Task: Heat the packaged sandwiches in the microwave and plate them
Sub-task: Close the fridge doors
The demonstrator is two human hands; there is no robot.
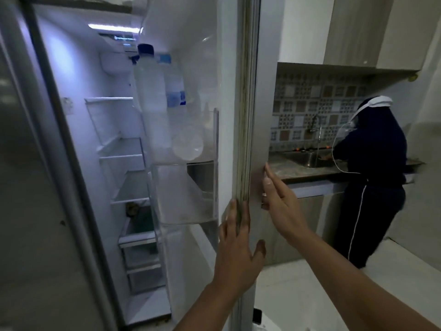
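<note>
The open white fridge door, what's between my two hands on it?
In the head view, the door's grey rubber edge seal runs between them: left hand on the inner side, right hand on the outer face.

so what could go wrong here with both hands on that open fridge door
1. The left hand lies on the door edge by the seal; if the door swings shut, fingers there could get pinched.
2. Bottles stand tall in the door shelf; a hard swing might tip them.
3. A person works at the sink just beyond the door, so opening it wider may crowd them.
</note>
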